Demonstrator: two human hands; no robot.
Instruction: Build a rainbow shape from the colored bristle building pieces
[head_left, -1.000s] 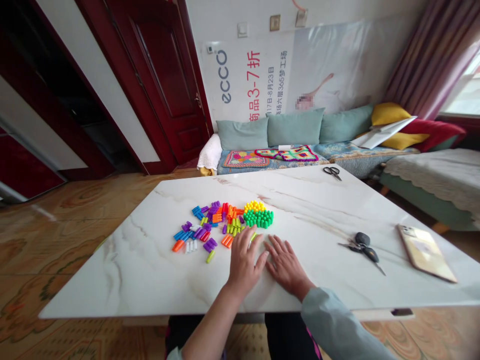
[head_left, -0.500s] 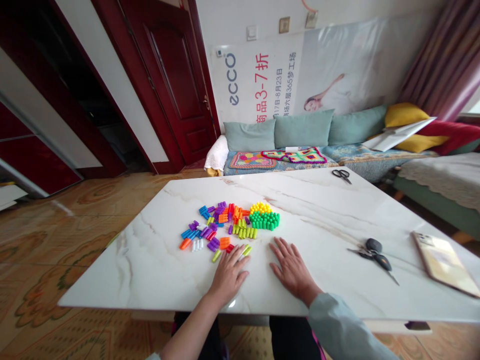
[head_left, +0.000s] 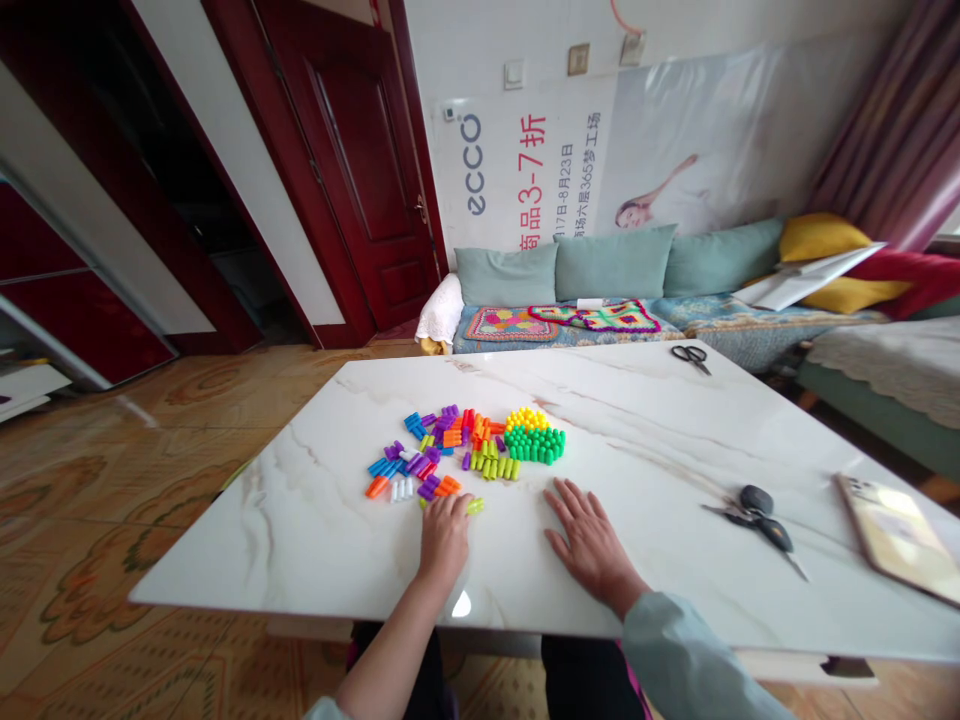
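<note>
My left hand (head_left: 445,535) rests on the table with its fingers curled together over small lime-green plastic cylinders (head_left: 475,507). Their ends show at either side of the fingers, but the grip itself is partly hidden. Just beyond it lie orange cylinders (head_left: 448,485), purple, blue, red and white cylinders (head_left: 402,490), some in short rows and some jumbled. More lime-green cylinders (head_left: 491,464) lie farther right, beside upright green pieces (head_left: 536,444) and yellow pieces (head_left: 526,418). Flat on the tabletop, fingers spread and holding nothing, is my right hand (head_left: 589,540).
The white marbled table (head_left: 300,480) carries black-handled scissors (head_left: 690,356) at its far right. Keys with a black fob (head_left: 757,510) lie right of my right hand, and a phone (head_left: 896,535) sits near the right edge. Behind the table is a sofa (head_left: 615,265).
My left hand has gone from spread flat to curled, shifting slightly left over the lime-green cylinders. The right hand stays flat in place. The whole view has shifted slightly.
</note>
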